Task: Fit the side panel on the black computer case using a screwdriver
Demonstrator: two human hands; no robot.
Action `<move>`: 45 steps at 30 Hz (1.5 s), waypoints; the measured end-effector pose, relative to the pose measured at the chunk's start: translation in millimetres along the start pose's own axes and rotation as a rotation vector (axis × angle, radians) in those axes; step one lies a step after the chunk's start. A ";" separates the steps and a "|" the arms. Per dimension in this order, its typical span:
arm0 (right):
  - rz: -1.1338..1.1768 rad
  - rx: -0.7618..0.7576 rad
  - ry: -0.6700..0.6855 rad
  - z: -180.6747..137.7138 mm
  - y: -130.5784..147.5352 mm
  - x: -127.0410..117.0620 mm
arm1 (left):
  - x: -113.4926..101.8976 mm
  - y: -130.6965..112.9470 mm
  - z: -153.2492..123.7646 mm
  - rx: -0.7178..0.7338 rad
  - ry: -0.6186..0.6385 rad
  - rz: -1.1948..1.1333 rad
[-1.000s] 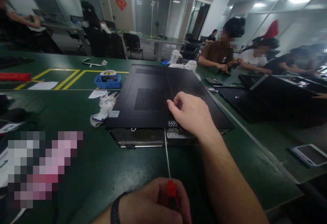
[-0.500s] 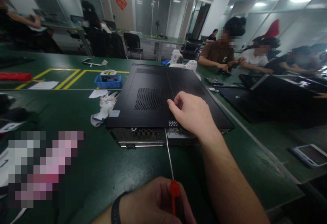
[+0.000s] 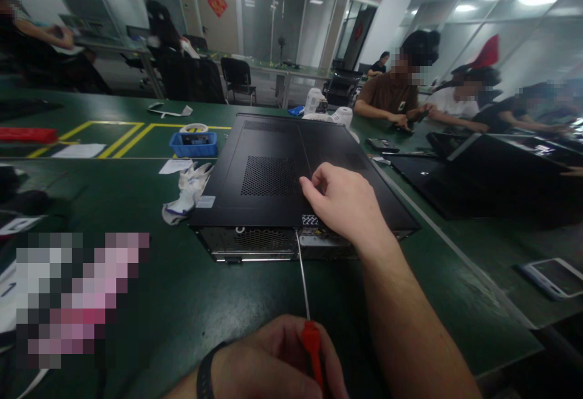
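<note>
A black computer case (image 3: 223, 174) lies flat on the green table, its vented panel up and its metal rear side facing me. My left hand (image 3: 273, 356), with a dark band at the wrist, is closed around the red handle of a screwdriver (image 3: 304, 289). The long shaft points away from me, and its tip meets the upper edge of the rear side near the middle; the screw there is too small to make out. On top of the case, right of the vent holes, rests my right hand (image 3: 341, 201), thumb and fingers apart, with nothing visible in it.
Left of the case are white gloves (image 3: 186, 192) and a blue tray (image 3: 194, 144) with parts. A phone-like device (image 3: 553, 277) lies at the right. Beyond it stand large dark panels (image 3: 492, 174). Co-workers (image 3: 392, 95) sit across the table. White objects (image 3: 319, 107) stand behind the case.
The screwdriver's handle has turned slightly in my left hand, showing more red. Its tip stays at the same spot. My right hand has not moved on the case.
</note>
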State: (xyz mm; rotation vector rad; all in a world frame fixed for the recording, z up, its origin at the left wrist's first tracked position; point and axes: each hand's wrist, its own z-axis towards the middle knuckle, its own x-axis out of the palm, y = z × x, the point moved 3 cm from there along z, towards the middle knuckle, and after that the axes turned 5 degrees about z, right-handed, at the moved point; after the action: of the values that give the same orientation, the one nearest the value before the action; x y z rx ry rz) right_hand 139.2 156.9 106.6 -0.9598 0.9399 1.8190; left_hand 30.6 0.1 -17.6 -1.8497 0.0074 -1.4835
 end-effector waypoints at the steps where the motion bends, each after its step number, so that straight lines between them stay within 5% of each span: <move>1: -0.001 0.000 0.001 0.0 0.1 0.0 | 0.9 -1.4 -0.7 -0.018 0.018 0.001; 12: -0.001 0.005 -0.001 0.0 0.2 0.0 | -5.1 15.0 7.6 0.122 -0.004 0.029; 26: 0.004 0.001 -0.007 0.0 0.8 -0.2 | 1.6 -0.3 -1.4 -0.025 0.040 -0.038; 38: -0.005 -0.002 -0.009 0.7 -0.3 1.5 | -4.0 15.7 8.2 0.123 -0.011 -0.013; 45: -0.003 0.001 -0.004 0.8 -0.1 1.0 | 3.5 4.1 0.8 0.013 0.032 -0.075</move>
State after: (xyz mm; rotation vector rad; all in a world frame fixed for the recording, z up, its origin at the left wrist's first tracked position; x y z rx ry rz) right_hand 138.8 158.0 106.0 -0.9564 0.9363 1.8169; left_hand 34.2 -4.0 -17.0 -1.8334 -0.0570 -1.5601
